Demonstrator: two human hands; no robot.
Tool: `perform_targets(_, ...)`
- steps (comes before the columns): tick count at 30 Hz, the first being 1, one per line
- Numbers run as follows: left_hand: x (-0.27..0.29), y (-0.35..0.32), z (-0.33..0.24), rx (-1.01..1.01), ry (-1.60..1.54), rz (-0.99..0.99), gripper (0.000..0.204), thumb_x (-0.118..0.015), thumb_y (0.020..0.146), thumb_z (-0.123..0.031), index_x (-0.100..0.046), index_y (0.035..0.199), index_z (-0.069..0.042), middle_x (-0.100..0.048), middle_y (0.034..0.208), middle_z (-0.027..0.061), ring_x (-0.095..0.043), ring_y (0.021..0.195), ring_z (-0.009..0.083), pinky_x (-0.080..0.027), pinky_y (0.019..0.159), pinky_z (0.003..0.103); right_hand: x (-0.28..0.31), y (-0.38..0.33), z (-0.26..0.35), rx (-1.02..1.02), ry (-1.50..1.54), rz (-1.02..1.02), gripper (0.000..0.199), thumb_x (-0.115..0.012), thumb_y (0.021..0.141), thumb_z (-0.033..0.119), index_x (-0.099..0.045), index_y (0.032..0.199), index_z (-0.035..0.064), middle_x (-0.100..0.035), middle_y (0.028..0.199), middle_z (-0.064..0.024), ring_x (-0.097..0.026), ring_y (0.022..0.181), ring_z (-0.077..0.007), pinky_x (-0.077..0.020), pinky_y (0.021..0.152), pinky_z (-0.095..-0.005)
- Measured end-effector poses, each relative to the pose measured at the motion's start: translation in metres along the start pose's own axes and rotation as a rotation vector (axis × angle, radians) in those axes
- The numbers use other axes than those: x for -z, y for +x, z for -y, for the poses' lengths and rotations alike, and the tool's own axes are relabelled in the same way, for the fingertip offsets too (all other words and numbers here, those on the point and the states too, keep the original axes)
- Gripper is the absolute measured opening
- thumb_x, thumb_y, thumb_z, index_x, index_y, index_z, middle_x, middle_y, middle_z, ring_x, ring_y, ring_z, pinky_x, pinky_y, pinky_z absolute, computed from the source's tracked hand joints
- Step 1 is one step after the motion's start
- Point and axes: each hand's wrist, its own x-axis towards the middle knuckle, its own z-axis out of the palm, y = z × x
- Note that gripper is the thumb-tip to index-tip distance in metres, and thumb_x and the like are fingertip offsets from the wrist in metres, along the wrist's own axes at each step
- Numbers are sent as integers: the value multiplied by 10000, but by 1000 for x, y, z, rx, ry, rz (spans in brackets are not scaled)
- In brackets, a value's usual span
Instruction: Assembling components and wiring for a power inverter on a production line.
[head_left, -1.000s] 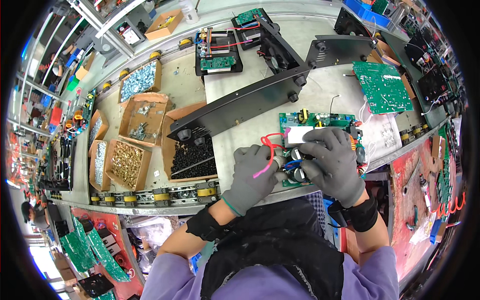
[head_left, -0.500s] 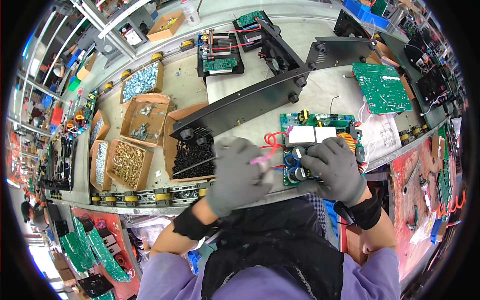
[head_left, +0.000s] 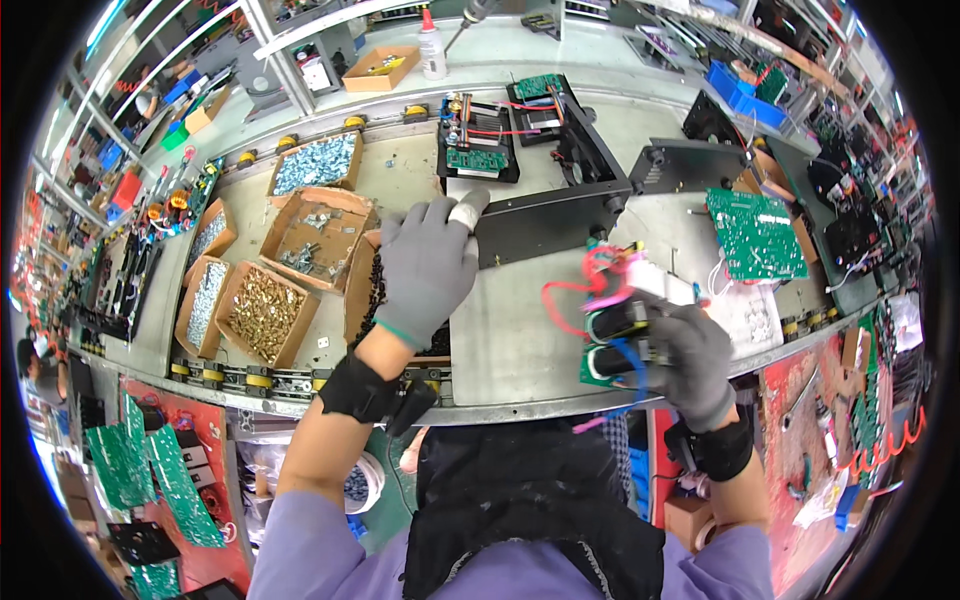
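My right hand [head_left: 690, 365], in a grey glove, grips a green circuit board assembly [head_left: 592, 372] by its right side. The board is tilted and blurred, raised at the bench's front edge. Large black capacitors, a white block and loose red, pink and blue wires show on it. My left hand [head_left: 428, 265], also gloved, with white tape on one finger, is closed over the left part of a black metal chassis panel [head_left: 540, 228]. The hand hides that end of the panel. Behind the panel lie black housing parts [head_left: 480, 190] with small green boards and red wires.
Left of my hands, cardboard boxes hold brass-coloured fasteners [head_left: 262, 315], silver screws [head_left: 315, 163] and black screws [head_left: 375, 275]. Another green board [head_left: 755, 235] lies at right beside a second black panel [head_left: 690, 167]. A metal rail with yellow rollers [head_left: 260, 378] runs along the front.
My left hand has moved from the wires up and left onto the black panel, which has swung away. The circuit board has come off the bench, tilted in my right hand.
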Motion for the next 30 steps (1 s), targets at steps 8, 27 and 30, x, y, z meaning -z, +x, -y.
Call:
perform_targets(8,-5,-15,-70,-1,-561,-158,619,-710,743,-189,-524,1331,-136,-539,1196,132,-553,970,280,-459,829,401,3,-51,-11,-379,283,-700,475,-568,951,336,-489,1308,33,-567,1252,-167,-582,1117,-311,-472,951,-404)
perform_targets(27,-60,-21,-55,372,-1133,399,751,-729,787,-120,-334,1420,-38,-519,1184,95,-569,854,123,-493,629,236,13,-91,-15,-1261,465,-179,319,-563,939,276,-655,929,-30,-622,677,-43,-558,555,-110,-430,461,-248)
perform_targets(30,-52,-28,-42,355,-1097,296,701,-693,827,-165,-346,1422,-36,-501,1234,108,-564,929,134,-496,769,256,24,-131,-49,-1225,150,-241,290,-593,904,283,-669,910,3,-600,673,-106,-583,653,-155,-476,637,-355)
